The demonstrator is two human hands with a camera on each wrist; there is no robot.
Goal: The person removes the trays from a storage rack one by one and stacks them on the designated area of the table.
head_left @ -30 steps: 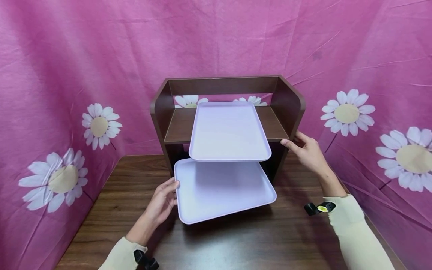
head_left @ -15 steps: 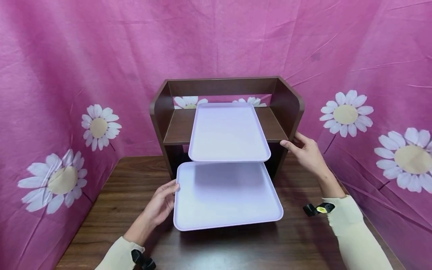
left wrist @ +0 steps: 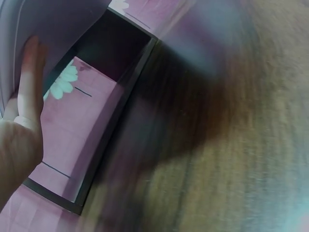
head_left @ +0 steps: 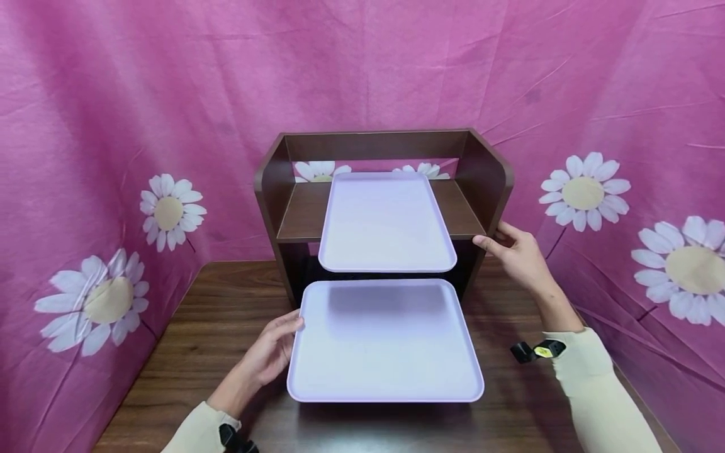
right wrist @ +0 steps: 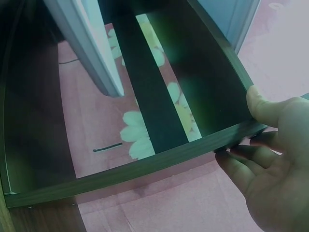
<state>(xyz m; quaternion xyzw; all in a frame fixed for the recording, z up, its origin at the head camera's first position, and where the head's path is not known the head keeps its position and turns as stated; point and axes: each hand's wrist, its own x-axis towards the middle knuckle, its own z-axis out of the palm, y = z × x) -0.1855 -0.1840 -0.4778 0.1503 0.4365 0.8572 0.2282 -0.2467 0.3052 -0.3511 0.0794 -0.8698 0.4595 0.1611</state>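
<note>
My left hand [head_left: 269,349] holds the lower pale lilac tray [head_left: 385,352] by its left edge, thumb on the rim. In the left wrist view, its fingers [left wrist: 30,87] lie under the tray's underside. The tray is level, raised over the table in front of the brown wooden shelf [head_left: 303,214], with a shadow below. My right hand [head_left: 521,261] grips the shelf's right side panel, thumb at the front edge and fingers behind, as the right wrist view also shows. A second lilac tray [head_left: 387,220] rests on the shelf board, its front end jutting out.
The shelf stands on a dark wood-grain table [head_left: 226,302]. Behind and beside it hangs a pink cloth [head_left: 362,63] printed with white daisies. The shelf's lower compartment is open to the back, where the cloth shows through.
The lower tray has come forward out from under the upper tray and turned until its front edge is straight. My left hand has moved slightly toward me. The right hand keeps its place.
</note>
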